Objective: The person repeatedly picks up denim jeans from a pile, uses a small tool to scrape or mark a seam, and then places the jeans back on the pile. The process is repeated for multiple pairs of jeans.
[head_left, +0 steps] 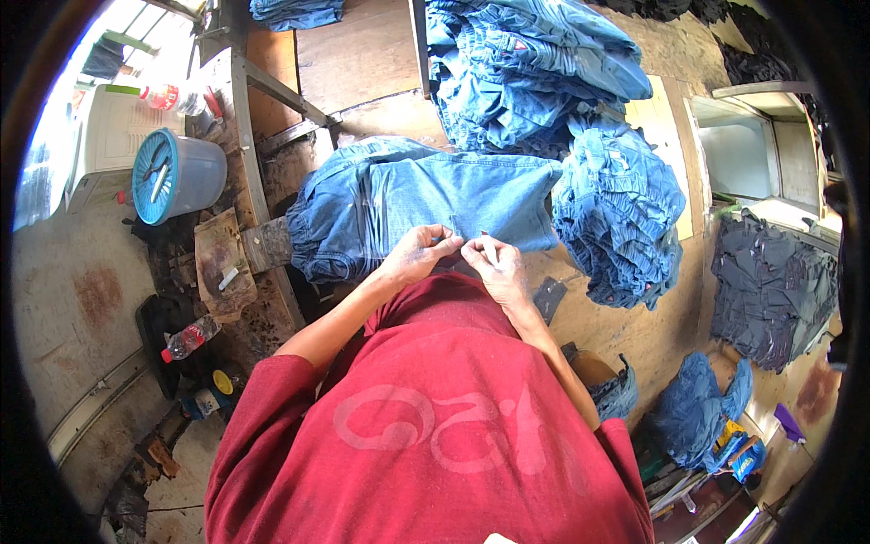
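A pair of blue denim trousers [426, 186] with a gathered waist lies stretched sideways in front of me, over a narrow board end [265, 247]. My left hand [422, 253] is at the near edge of the denim, thumb and forefinger pinched together. Just beside it, almost touching, my right hand [497, 265] is pinched too, its fingers curled in. Whatever lies between the fingertips is too small to make out.
Tall denim stacks [535, 72] stand behind, and another denim pile [621, 213] sits to the right. On the left are a blue-lidded tub [201, 172] with scissors on top and a plastic bottle [191, 337]. Dark folded garments [770, 290] lie far right.
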Demonstrator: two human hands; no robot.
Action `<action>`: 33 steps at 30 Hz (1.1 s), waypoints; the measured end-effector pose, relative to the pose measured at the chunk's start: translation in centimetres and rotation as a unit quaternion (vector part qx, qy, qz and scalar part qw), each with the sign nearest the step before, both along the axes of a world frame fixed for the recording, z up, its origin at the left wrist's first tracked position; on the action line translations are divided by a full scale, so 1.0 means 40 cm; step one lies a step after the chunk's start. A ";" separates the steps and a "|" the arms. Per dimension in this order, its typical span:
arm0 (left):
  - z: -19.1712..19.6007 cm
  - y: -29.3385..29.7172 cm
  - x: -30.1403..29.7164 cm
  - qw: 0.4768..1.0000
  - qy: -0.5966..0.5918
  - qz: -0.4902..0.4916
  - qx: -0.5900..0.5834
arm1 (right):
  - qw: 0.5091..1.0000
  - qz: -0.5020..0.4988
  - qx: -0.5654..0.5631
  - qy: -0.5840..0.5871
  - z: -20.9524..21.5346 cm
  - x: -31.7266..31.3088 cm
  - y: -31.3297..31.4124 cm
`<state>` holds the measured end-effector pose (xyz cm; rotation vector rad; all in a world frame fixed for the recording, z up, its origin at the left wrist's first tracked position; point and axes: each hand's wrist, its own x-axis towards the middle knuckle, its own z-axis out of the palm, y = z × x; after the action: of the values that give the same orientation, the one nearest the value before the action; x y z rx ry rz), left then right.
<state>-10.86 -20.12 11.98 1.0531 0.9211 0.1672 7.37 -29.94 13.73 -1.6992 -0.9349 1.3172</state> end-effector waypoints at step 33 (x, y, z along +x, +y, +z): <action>0.064 0.013 0.014 0.994 0.090 -0.004 -0.066 | 0.992 -0.068 -0.030 -0.106 0.011 0.018 0.011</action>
<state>-10.31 -19.60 14.55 0.9599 1.0759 0.0044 8.09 -29.48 14.17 -1.9425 -0.8877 1.1016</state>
